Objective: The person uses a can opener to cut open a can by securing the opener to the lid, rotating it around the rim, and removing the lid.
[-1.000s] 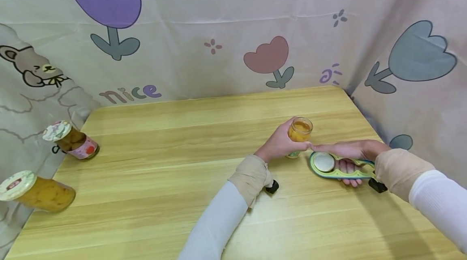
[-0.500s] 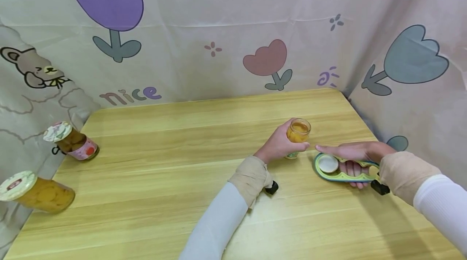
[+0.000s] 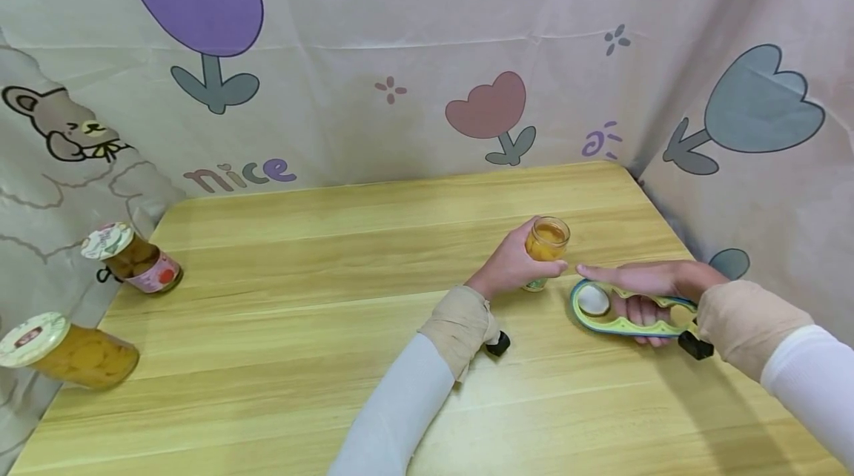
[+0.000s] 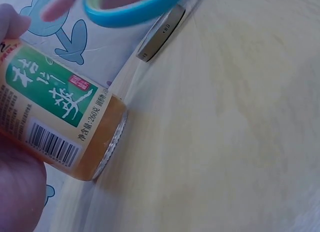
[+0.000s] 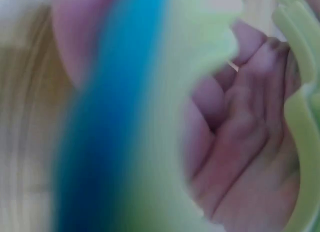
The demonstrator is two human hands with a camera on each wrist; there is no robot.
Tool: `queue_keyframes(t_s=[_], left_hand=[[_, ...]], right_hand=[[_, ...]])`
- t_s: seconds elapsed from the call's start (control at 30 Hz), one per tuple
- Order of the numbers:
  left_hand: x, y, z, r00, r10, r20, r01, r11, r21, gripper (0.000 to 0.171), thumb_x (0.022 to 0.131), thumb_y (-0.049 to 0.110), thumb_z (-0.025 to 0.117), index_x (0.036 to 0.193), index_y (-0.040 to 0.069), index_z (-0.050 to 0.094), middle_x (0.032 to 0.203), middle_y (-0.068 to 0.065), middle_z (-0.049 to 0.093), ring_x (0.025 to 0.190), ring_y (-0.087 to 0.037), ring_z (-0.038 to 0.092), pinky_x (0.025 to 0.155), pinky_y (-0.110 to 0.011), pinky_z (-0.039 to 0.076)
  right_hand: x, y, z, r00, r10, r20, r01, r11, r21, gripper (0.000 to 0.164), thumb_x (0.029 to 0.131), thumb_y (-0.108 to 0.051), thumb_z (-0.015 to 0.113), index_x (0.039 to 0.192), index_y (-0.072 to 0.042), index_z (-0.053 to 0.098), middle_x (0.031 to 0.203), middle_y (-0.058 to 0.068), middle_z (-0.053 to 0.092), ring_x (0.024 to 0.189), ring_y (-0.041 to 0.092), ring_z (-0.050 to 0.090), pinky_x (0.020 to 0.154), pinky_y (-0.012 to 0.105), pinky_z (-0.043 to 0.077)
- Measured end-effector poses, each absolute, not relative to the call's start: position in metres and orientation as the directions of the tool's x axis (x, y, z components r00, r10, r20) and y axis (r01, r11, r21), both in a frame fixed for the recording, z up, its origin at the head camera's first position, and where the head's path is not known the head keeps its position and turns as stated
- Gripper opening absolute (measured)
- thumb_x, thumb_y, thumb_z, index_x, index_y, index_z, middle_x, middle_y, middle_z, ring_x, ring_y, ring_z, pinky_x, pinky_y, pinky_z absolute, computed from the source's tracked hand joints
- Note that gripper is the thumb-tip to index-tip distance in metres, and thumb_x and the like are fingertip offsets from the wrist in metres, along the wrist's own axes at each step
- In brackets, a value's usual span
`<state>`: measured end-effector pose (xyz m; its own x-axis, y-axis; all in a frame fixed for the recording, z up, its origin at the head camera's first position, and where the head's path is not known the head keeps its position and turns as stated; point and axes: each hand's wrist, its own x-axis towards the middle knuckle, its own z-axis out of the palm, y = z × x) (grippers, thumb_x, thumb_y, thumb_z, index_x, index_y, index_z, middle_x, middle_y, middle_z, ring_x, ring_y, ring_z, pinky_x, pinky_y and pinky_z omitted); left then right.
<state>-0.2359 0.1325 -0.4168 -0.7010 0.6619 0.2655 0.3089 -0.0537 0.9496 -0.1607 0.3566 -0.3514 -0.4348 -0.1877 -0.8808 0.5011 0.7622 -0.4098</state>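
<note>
My left hand [image 3: 510, 265] grips an uncapped glass jar [image 3: 548, 240] of orange fruit, upright on the table. The left wrist view shows the jar's green label [image 4: 50, 87] and barcode. My right hand [image 3: 643, 279] holds a yellow-green and blue jar opener [image 3: 617, 325] just right of the jar. Its fingers show through the handle opening. A round metal lid [image 3: 592, 300] appears within the opener's ring in the head view. In the left wrist view the lid [image 4: 161, 33] is at the tabletop, just below the ring. The right wrist view is mostly filled by the blurred opener [image 5: 150, 117].
On the table's left side are two capped jars, one of orange fruit [image 3: 93, 357] and one of dark fruit [image 3: 136, 257] with a pink label. Printed curtains [image 3: 347, 90] border the wooden table [image 3: 300, 335] at the back and sides.
My right hand has moved the opener slightly right, away from the jar. The lid has shifted within the ring's outline and sits lower, toward the table. My left hand keeps its hold on the jar.
</note>
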Motion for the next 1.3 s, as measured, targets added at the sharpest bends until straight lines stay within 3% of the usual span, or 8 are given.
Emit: queue_keyframes(t_s=[0.2,0.4,0.57,0.67,0.77,0.87,1.07,1.3], left_hand=[[-0.236,0.133,-0.416,-0.714,0.653,0.252,0.299,-0.041,0.953,0.053,0.077,0.023,0.079,0.122,0.02,0.05,0.104,0.001,0.06,0.088,-0.011,0.061,0.077,-0.024,0.054],[-0.235,0.132,-0.416,-0.72,0.65,0.243,0.294,-0.031,0.955,0.053,0.077,0.023,0.079,0.122,0.021,0.05,0.104,0.001,0.06,0.089,-0.011,0.061,0.078,-0.023,0.053],[-0.234,0.132,-0.416,-0.716,0.654,0.242,0.287,-0.041,0.957,0.053,0.077,0.022,0.079,0.122,0.02,0.05,0.102,0.001,0.061,0.087,-0.012,0.061,0.076,-0.024,0.054],[-0.234,0.131,-0.416,-0.717,0.653,0.245,0.29,-0.041,0.956,0.052,0.077,0.022,0.079,0.122,0.02,0.051,0.101,0.0,0.061,0.086,-0.011,0.061,0.075,-0.024,0.054],[-0.233,0.131,-0.417,-0.714,0.653,0.253,0.299,-0.042,0.953,0.052,0.078,0.022,0.078,0.122,0.02,0.051,0.1,0.0,0.061,0.084,-0.012,0.061,0.074,-0.025,0.054],[-0.233,0.131,-0.417,-0.713,0.651,0.259,0.312,-0.036,0.949,0.052,0.078,0.023,0.078,0.121,0.021,0.05,0.1,0.001,0.06,0.085,-0.012,0.061,0.075,-0.024,0.054],[-0.234,0.132,-0.417,-0.719,0.645,0.259,0.314,-0.031,0.949,0.052,0.078,0.024,0.079,0.121,0.022,0.05,0.101,0.001,0.06,0.086,-0.012,0.061,0.075,-0.024,0.054],[-0.234,0.132,-0.418,-0.718,0.652,0.243,0.295,-0.031,0.955,0.053,0.078,0.023,0.078,0.123,0.021,0.05,0.104,0.001,0.06,0.088,-0.011,0.061,0.076,-0.024,0.054]], right_hand=[[-0.158,0.35,-0.342,-0.439,-0.254,-0.862,0.578,0.654,-0.487,0.056,0.093,-0.061,0.032,0.083,-0.008,0.047,0.059,0.003,0.042,0.046,0.014,0.039,0.05,0.031,0.049],[-0.157,0.352,-0.344,-0.484,-0.403,-0.776,0.504,0.597,-0.624,0.06,0.1,-0.053,0.034,0.102,0.006,0.048,0.066,0.002,0.031,0.052,0.013,0.033,0.054,0.029,0.047],[-0.153,0.356,-0.349,-0.489,-0.452,-0.746,0.487,0.568,-0.664,0.063,0.102,-0.052,0.03,0.105,0.007,0.05,0.064,0.002,0.024,0.051,0.011,0.026,0.057,0.032,0.049],[-0.149,0.353,-0.351,-0.502,-0.47,-0.726,0.453,0.573,-0.683,0.066,0.103,-0.053,0.026,0.11,0.009,0.049,0.06,0.003,0.028,0.048,0.016,0.042,0.048,0.027,0.043],[-0.145,0.347,-0.354,-0.511,-0.5,-0.699,0.403,0.578,-0.709,0.062,0.104,-0.049,0.026,0.109,0.008,0.049,0.058,0.006,0.042,0.057,0.036,0.062,0.042,0.023,0.037],[-0.141,0.342,-0.356,-0.532,-0.533,-0.658,0.321,0.592,-0.739,0.05,0.105,-0.039,0.033,0.102,0.008,0.05,0.06,0.011,0.056,0.063,0.045,0.065,0.038,0.021,0.037],[-0.136,0.332,-0.358,-0.579,-0.576,-0.577,0.167,0.61,-0.775,0.027,0.095,-0.022,0.06,0.098,0.003,0.049,0.06,0.005,0.056,0.046,0.019,0.055,0.038,0.02,0.036],[-0.127,0.321,-0.367,-0.589,-0.597,-0.545,0.138,0.59,-0.796,0.06,0.075,-0.017,0.081,0.118,-0.002,0.042,0.066,-0.001,0.054,0.046,0.01,0.044,0.038,0.023,0.038]])
